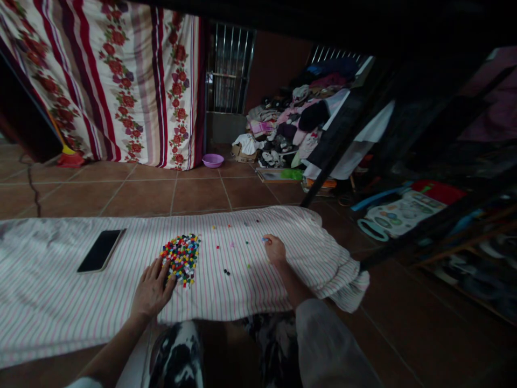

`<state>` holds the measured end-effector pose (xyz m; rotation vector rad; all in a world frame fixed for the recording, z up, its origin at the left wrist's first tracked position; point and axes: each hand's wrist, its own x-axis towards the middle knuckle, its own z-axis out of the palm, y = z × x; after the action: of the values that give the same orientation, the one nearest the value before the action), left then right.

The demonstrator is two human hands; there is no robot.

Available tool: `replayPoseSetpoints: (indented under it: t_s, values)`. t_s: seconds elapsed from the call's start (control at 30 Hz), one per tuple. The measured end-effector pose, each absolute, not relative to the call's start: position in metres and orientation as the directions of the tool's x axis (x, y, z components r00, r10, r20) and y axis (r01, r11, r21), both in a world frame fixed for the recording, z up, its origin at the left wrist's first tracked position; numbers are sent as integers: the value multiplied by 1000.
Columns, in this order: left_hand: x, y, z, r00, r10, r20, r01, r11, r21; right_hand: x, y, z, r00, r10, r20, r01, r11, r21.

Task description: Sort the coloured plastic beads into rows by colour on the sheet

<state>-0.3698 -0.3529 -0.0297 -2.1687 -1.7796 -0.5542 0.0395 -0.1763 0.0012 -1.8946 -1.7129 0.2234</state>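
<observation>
Heap of small multicoloured, hard-looking pieces, probably plastic (pixel 183 256): the landmark for this list, set before you on a tabletop (pixel 100 302) draped in white cloth with pink and grey-green stripes.

Your left hand (pixel 151 285): at the heap's near left edge; fingers extended, tips touching it, nothing visibly gripped.

Your right hand (pixel 276 249): well right of the heap; fingers drawn into a pinch on what looks like a small light-blue piece (pixel 265 240), mostly hidden.

Loose pieces, assorted: right of the heap, between it and your right hand, among them one small red piece (pixel 217 247) and two small black pieces (pixel 226 272) lying together.

Flat smartphone with black screen (pixel 100 251): left of the heap, apart from it.

Handling, as judged: each piece very light, stiff, hardly fragile, apt to skid from your grip; best held by opposite sides between thumb and forefinger tips. The cloth is soft and may ruck.
</observation>
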Motion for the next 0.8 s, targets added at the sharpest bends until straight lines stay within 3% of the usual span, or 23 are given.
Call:
replayPoseSetpoints:
  t_s: [0.43, 0.63, 0.8]
  values:
    - [-373, -352, -34, 141, 876, 461, 983, -181, 42, 27, -162, -3, 124, 981, 151, 918, -55, -392]
    - [-374, -352, -36, 218, 849, 482, 974, -221, -51, 36, -158, -6, 133, 975, 175, 919, -55, -391]
    - [-373, -352, -35, 189, 862, 471, 981, -190, -45, 47, -153, -8, 158, 970, 185, 914, -73, -399]
